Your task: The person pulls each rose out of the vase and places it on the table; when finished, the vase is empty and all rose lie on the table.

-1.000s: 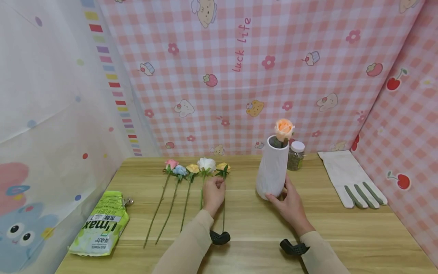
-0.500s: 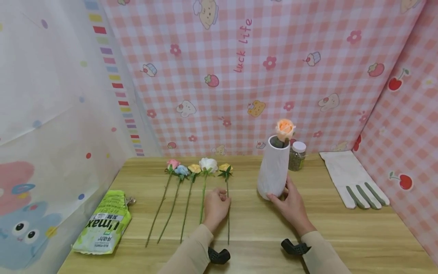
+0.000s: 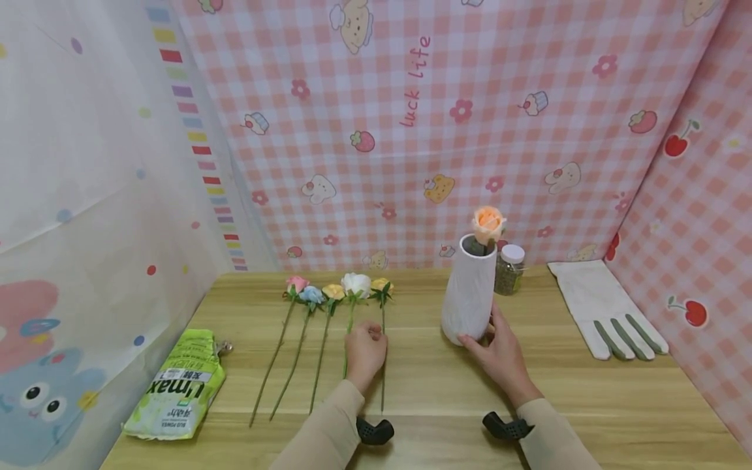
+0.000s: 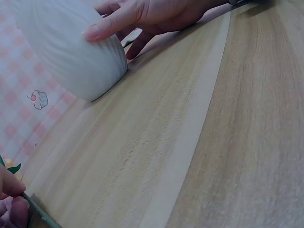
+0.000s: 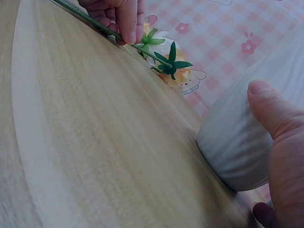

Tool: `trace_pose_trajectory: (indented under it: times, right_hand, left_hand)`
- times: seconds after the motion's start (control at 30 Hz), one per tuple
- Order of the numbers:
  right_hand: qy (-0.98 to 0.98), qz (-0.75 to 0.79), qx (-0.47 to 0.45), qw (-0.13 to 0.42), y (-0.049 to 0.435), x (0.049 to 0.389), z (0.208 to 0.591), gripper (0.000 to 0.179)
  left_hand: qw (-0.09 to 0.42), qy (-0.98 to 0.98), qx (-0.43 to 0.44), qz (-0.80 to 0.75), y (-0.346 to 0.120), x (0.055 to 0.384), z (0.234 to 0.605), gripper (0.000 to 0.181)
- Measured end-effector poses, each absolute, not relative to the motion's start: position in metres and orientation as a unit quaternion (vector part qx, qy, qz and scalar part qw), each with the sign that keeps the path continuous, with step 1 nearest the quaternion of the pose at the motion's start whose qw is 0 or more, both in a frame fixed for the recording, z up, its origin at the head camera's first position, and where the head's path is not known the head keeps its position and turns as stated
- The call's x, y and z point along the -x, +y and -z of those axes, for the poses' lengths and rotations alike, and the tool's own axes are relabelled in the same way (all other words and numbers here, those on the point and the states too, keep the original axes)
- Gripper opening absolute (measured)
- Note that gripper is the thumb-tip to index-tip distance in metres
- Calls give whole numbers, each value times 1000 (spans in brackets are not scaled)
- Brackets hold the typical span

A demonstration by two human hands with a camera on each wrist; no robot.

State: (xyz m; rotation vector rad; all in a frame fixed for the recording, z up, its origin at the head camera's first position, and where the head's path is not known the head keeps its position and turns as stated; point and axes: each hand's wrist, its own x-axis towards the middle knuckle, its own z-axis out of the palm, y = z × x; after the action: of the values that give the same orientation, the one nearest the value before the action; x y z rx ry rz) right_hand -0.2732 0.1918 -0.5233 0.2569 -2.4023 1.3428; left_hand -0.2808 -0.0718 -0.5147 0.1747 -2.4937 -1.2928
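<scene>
My left hand (image 3: 366, 352) pinches the green stem of the rightmost yellow rose (image 3: 382, 287), which lies on the table. Thumb and fingertips meet on that stem (image 5: 102, 27) in the right wrist view. Left of it lie a white flower (image 3: 356, 285), another yellow rose (image 3: 333, 292), a blue flower (image 3: 312, 295) and a pink rose (image 3: 296, 284), roughly side by side. My right hand (image 3: 502, 356) holds the lower part of a white ridged vase (image 3: 468, 294), thumb in front; its other fingers are partly hidden. A peach rose (image 3: 488, 224) stands in the vase.
A white-capped jar (image 3: 510, 271) stands behind the vase on the right. Farther right lies a white glove (image 3: 605, 307) with grey-green strips. At the left is a green-and-white bag (image 3: 176, 388) with a metal clip (image 3: 224, 347). Patterned cloth (image 3: 435, 150) backs the wooden table (image 3: 440, 398).
My left hand has slid from near the yellow rose's head down to mid-stem. That rose's lower stem has shifted slightly left in the last half second. My right hand stays on the vase.
</scene>
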Motion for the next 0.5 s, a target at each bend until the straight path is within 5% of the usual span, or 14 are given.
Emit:
trace_pose_trajectory:
  times: [0.5]
  right_hand:
    - [-854,-473,-96,196,192,273,524,94]
  left_hand:
    - [169,-870,-63,459,-72,278,506,9]
